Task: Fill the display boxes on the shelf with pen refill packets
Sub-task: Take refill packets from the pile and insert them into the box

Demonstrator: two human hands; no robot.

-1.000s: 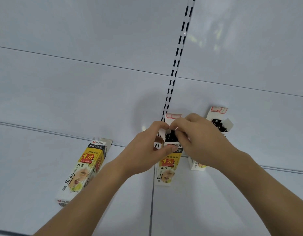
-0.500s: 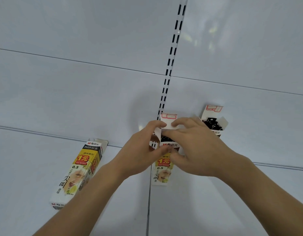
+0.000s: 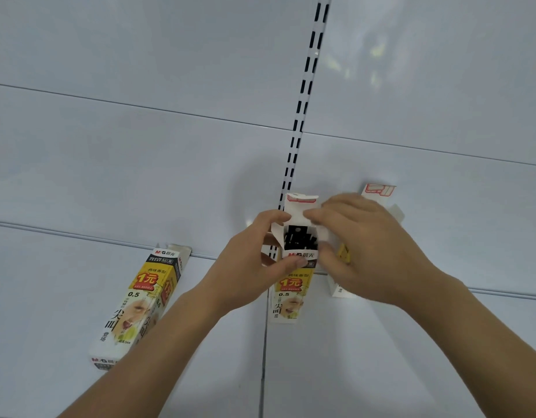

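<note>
Holding the middle box [image 3: 289, 292] on the shelf [image 3: 80, 297], both hands have slid apart a little since a moment ago, so its open top now shows. Before, the right hand covered more of that mouth. Now the black ends of the pen refills [image 3: 300, 239] can be seen sitting inside, and the back flap [image 3: 300, 203] stands up behind them. I think this box is about full and the hands are just tidying its flaps.

The left hand [image 3: 254, 267] has a curled grip on the box: its thumb presses the front just under the mouth, and its fingers hook over the left side flap. The right hand [image 3: 363, 248] is curled too, its fingertips pinching the back flap by the right side of the mouth.

Well to the left of the middle box lies a closed box [image 3: 140, 303], not yet opened. Just to the right of the middle box, behind the right hand, stands another opened box [image 3: 378, 191]; what is in it is hidden.
</note>
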